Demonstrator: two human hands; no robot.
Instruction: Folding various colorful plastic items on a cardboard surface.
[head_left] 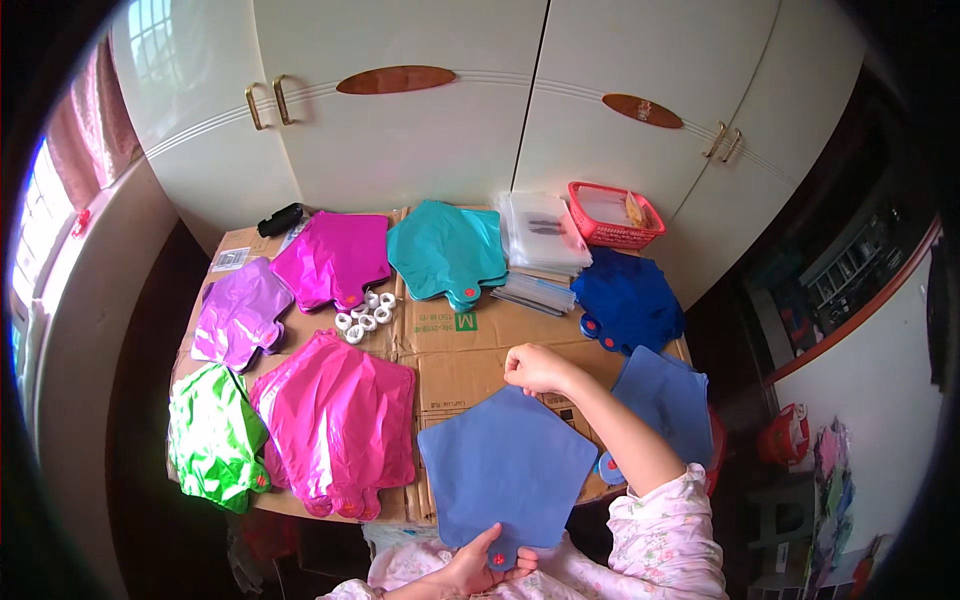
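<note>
A flat, pentagon-shaped matte blue foil balloon (505,462) lies spread at the table's front edge, its short tail with a red dot toward me. My left hand (485,567) grips it by that tail, thumb on top and fingers beneath. At the far corner my right hand (537,370) is closed in a pinch on the balloon's tip. To the right, partly hidden by my right forearm, lie more matte blue balloons (665,405).
Cardboard (455,365) covers the table. Around it lie piles of pink (335,420), green (212,430), purple (238,312), magenta (335,255), teal (447,248) and dark blue balloons (632,298), small white rings (366,317), clear plastic bags (540,230) and a red basket (612,236).
</note>
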